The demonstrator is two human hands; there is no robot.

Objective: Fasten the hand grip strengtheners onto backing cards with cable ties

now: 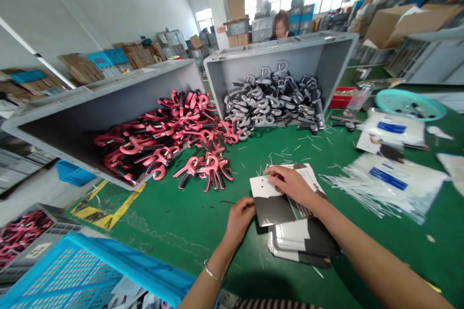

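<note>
A printed black-and-white card (270,207) with small punched holes lies tilted over a stack of similar cards (290,246). My right hand (293,186) reaches across it, fingers closed at its upper edge near the holes. At the card's left edge, my left hand (241,215) has its fingers curled together against the border; its fingertips are partly hidden. Beyond my hands lie several pink-and-black hand grip strengtheners (208,171), spilling from a tipped grey crate (108,82). Grey-and-black hand grip strengtheners (268,101) fill a second tipped crate (337,72).
On the right are loose white zip ties (362,193), plastic bags (409,183) with blue labels and a turquoise basin (384,99). A blue plastic basket (68,270) stands at lower left. Behind the crates a person (281,26) is partly visible.
</note>
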